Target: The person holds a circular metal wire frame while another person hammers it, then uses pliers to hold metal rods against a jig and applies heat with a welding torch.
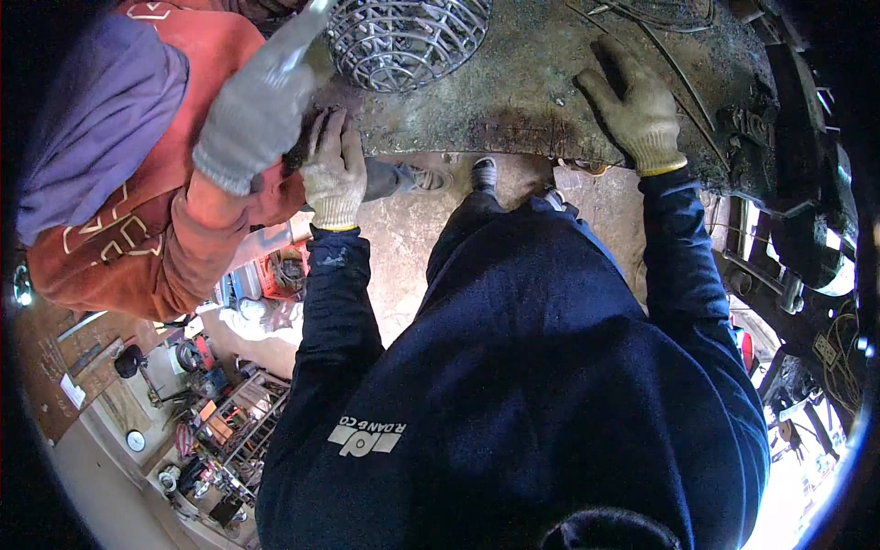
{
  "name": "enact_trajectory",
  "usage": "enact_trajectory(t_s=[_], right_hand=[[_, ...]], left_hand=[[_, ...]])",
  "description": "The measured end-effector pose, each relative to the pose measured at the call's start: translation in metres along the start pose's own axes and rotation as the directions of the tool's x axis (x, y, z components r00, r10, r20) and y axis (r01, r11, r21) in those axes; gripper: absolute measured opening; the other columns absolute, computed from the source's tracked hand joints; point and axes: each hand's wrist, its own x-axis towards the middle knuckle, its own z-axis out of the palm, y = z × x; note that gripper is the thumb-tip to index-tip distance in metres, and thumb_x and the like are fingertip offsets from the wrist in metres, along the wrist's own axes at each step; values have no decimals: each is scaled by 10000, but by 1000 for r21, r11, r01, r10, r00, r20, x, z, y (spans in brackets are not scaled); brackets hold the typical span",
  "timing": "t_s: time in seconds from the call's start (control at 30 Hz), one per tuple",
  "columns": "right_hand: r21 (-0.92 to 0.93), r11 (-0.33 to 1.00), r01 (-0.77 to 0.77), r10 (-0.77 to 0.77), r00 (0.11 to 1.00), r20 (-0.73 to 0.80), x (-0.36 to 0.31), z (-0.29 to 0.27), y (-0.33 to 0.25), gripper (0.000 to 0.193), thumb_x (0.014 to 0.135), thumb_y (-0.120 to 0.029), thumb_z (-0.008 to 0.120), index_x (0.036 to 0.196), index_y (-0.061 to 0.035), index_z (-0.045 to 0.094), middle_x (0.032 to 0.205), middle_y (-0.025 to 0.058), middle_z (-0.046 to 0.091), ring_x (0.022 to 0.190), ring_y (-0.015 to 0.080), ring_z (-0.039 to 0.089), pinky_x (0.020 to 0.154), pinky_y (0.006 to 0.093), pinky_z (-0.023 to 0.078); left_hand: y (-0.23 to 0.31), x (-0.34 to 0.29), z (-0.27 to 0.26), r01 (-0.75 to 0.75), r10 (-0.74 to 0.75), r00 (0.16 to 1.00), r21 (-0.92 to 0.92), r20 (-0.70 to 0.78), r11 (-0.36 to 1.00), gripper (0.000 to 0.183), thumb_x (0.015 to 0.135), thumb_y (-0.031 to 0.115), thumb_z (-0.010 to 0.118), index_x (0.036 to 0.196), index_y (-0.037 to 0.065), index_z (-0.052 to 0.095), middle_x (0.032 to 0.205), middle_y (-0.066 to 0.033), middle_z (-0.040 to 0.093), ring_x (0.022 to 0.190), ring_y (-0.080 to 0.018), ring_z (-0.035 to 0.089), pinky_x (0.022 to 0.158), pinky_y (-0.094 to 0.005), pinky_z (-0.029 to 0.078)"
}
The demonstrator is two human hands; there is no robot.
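A dark, worn workbench (541,101) spans the top of the head view. My right hand (642,119), in a pale knit glove, lies on its right part with thumb and fingers apart, holding nothing. My left hand (335,183), gloved alike, rests at the bench's near left edge, fingers stretched forward and nothing visible in them. Beyond it stands a round cage of bent metal bars (408,46), cut off by the upper rim. Just left of my left hand, a co-worker's grey-gloved hand (252,119) grips a blurred metal tool (302,41) raised near the cage.
The co-worker, in a red top (156,247) and purple hood (101,119), stands close on my left. Thin metal rods (683,78) lie beyond my right hand. Dark machinery (793,156) borders the right side. Tools and a cluttered rack (243,422) fill the lower left.
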Motion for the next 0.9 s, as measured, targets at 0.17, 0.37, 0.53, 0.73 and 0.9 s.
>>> enact_trajectory(t_s=[0.17, 0.37, 0.53, 0.73, 0.9], right_hand=[[6, 1000, 17, -17, 1000, 13, -2, 4, 4, 607, 918, -545, 661, 1387, -163, 616, 1266, 161, 694, 1159, 382, 658, 994, 470, 526], [-35, 999, -17, 19, 998, 64, 0, 5, 3, 595, 921, -536, 658, 1389, -171, 615, 1244, 174, 703, 1133, 387, 669, 984, 469, 530], [-30, 999, 39, -39, 999, 22, 2, 1, -1, 570, 916, -524, 667, 1355, -161, 638, 1210, 176, 710, 1114, 393, 670, 970, 480, 532], [-76, 997, 28, -25, 999, 36, 3, 2, 0, 552, 917, -510, 672, 1346, -165, 647, 1222, 170, 708, 1125, 388, 667, 971, 476, 529], [-34, 999, 37, -36, 999, 34, 4, -1, -4, 550, 913, -496, 684, 1341, -153, 655, 1244, 163, 704, 1140, 382, 664, 986, 468, 525]], left_hand=[[4, -1, 0, 6, -7, 1000, -25, -11, 1000, 299, 938, 143, 678, 1224, 57, 692, 1244, -226, 680, 1153, -422, 645, 1005, -465, 514], [14, -6, -3, 46, -49, 998, -87, -38, 995, 274, 946, 108, 638, 1199, 14, 686, 1216, -230, 689, 1128, -417, 656, 991, -471, 519], [27, -25, -4, -98, 90, 986, -55, -139, 994, 297, 884, 90, 678, 1171, 16, 680, 1199, -206, 688, 1113, -422, 652, 951, -501, 516], [38, -39, -7, -74, 73, 997, -9, -37, 997, 295, 868, 95, 693, 1153, 21, 705, 1248, -203, 666, 1169, -417, 624, 1035, -505, 485], [32, -43, -4, -70, 69, 997, -29, -43, 997, 306, 868, 102, 705, 1166, 33, 698, 1269, -198, 657, 1197, -421, 608, 1045, -513, 476]])
